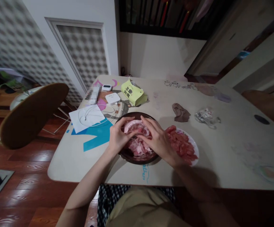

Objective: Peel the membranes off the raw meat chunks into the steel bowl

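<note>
Over a dark round bowl (138, 162), a piece of red pomelo (137, 126) with pale white membrane is gripped by both hands. My left hand (118, 135) holds its left side, thumb pointing inward and fingers curled round the edge. From the other side my right hand (159, 138) grips it, with the two thumbs close together at the front. Torn pinkish membrane scraps (140, 148) lie in the bowl below. Right of the bowl, partly behind my right hand, a white plate (194, 142) carries a heap of peeled red pomelo flesh (181, 145).
A yellow-green paper box (133, 93), a white square device (112, 98), white paper (86, 119) with a cable, and blue cut-out paper (99, 136) lie left. A brown cloth (181, 113) and clear plastic bag (206, 116) sit behind the plate. A wooden chair (32, 116) stands left.
</note>
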`<move>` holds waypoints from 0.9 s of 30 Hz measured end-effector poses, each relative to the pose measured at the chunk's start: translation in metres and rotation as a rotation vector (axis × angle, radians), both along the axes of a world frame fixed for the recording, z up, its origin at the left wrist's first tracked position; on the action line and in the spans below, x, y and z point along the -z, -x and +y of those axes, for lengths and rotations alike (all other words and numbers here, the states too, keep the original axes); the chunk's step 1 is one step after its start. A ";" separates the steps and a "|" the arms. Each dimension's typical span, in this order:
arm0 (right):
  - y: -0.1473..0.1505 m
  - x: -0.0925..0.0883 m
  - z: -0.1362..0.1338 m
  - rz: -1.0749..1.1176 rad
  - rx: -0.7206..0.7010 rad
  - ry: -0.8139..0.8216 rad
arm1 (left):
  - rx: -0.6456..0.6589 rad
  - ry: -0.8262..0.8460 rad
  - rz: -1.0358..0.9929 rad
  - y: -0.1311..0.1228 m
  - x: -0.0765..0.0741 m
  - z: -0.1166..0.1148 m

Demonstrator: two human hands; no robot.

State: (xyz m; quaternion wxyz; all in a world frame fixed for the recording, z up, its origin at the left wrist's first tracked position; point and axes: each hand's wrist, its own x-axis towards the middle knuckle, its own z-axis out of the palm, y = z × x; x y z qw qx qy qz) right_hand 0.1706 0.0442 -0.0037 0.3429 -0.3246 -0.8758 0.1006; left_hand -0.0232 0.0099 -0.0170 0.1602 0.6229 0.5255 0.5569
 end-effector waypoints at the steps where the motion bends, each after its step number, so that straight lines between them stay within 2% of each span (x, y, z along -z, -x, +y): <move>1: 0.000 0.003 0.001 0.022 -0.002 0.016 | 0.007 -0.022 0.015 -0.001 0.000 -0.001; 4: 0.000 0.009 0.003 0.112 0.001 0.021 | 0.021 -0.099 0.046 -0.003 0.001 -0.002; 7: 0.000 0.011 0.000 0.204 0.077 -0.030 | 0.051 -0.164 0.032 -0.005 0.001 -0.002; 10: 0.000 0.012 -0.004 0.301 0.164 -0.057 | 0.107 -0.149 0.040 -0.005 0.001 -0.001; 13: 0.001 0.013 -0.006 0.330 0.185 -0.071 | 0.152 -0.136 0.054 -0.005 0.003 -0.002; 20: -0.003 0.005 -0.001 0.114 0.056 -0.157 | 0.224 -0.194 0.162 0.001 0.002 -0.004; 27: -0.009 0.007 -0.001 0.085 -0.001 -0.188 | 0.325 -0.185 0.193 0.006 0.003 -0.004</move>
